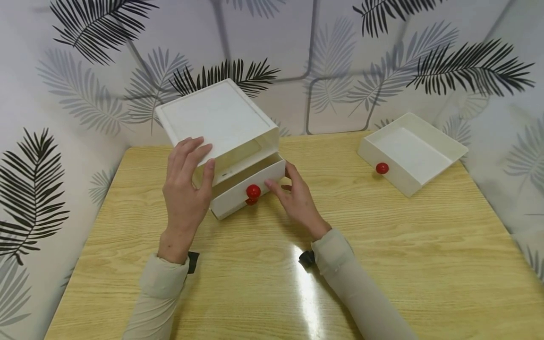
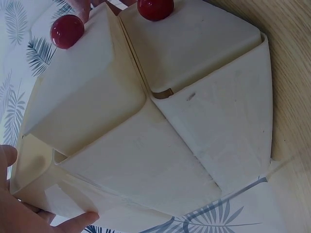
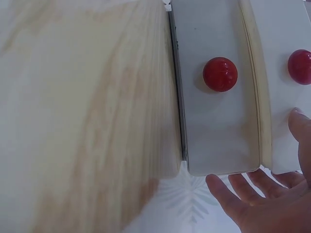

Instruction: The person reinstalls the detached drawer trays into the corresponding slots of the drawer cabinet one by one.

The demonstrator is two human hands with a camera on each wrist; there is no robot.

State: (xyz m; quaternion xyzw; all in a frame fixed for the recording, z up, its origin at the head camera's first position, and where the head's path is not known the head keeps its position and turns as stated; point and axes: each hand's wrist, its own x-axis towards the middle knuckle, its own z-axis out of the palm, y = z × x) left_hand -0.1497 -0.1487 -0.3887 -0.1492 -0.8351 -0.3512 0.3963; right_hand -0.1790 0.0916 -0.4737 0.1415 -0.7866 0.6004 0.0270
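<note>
A white drawer cabinet (image 1: pixel 216 118) stands on the table, its top compartment without a drawer. Below that, a white drawer (image 1: pixel 250 182) with a red knob (image 1: pixel 253 191) sticks partly out. Beneath it sits a lower drawer (image 3: pixel 218 131), whose red knob (image 3: pixel 220 74) shows. My left hand (image 1: pixel 187 189) holds the cabinet's upper left front corner, fingers over the top and side, thumb by the opening. My right hand (image 1: pixel 297 198) grips the right end of the protruding drawer, thumb (image 3: pixel 300 124) on its front; its other fingers lie around the side, partly hidden in the head view.
A separate white drawer (image 1: pixel 418 151) with a red knob (image 1: pixel 382 168) lies on the wooden table (image 1: pixel 382 245), toward the back right. Behind the table rises a wall (image 1: pixel 272 42) with a leaf pattern, close to the cabinet's back.
</note>
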